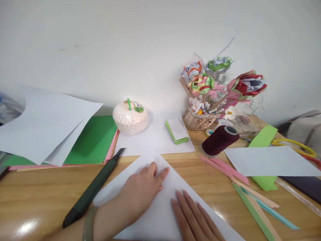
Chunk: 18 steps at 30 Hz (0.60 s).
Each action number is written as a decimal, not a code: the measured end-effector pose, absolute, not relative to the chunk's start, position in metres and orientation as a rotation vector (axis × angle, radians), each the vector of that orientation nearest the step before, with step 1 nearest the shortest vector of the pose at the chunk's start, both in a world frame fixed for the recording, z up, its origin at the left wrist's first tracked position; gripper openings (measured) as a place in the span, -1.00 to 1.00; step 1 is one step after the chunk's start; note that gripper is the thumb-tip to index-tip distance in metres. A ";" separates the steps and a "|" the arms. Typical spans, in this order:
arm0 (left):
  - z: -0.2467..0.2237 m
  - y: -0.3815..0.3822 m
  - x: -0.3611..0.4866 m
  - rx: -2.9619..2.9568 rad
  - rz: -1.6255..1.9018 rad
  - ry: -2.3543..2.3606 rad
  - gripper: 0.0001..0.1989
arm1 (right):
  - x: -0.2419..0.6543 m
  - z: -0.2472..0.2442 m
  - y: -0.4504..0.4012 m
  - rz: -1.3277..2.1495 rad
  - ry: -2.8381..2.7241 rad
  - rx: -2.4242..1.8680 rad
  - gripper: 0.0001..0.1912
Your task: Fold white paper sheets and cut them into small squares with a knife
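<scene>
A white sheet of paper (160, 214) lies on the wooden table in front of me, its narrow end pointing toward the wall. My left hand (141, 192) rests on the sheet near that end, fingers partly bent and apart, fingertips pressing down. It wears a ring, and a bangle circles the wrist. Flat on the right half of the paper lies my right hand (195, 219), fingers stretched out toward the right slanting edge. Neither hand grips anything. A dark green utility knife (94, 187) lies left of the sheet, partly behind my left forearm.
Coloured paper (92, 140) and loose white sheets (47, 124) are stacked left. Behind stand a wrapped coconut (130, 118), a small paper stack (177, 130) and a basket (200, 118) of paper flowers. A maroon thread spool (218, 142) and paper strips (253, 207) lie right.
</scene>
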<state>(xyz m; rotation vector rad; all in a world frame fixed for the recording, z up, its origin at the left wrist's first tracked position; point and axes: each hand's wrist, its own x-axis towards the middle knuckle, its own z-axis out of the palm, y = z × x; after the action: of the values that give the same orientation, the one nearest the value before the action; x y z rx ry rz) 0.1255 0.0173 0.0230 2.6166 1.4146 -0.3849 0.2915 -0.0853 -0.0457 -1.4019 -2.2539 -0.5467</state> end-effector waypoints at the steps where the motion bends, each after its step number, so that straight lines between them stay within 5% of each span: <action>1: 0.023 0.018 0.126 2.613 -0.401 1.414 -0.52 | 0.291 -0.046 -0.085 -0.543 -2.249 -1.404 -0.47; 18: 0.024 0.019 0.129 2.635 -0.442 1.424 -0.52 | 0.301 -0.030 -0.081 -0.808 -2.460 -1.296 -0.42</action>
<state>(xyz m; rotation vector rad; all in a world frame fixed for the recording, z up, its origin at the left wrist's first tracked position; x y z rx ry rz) 0.1289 0.0186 0.0245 2.6348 1.4236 -0.4421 0.3012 -0.0811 -0.0296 -1.2961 -2.4596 -0.8082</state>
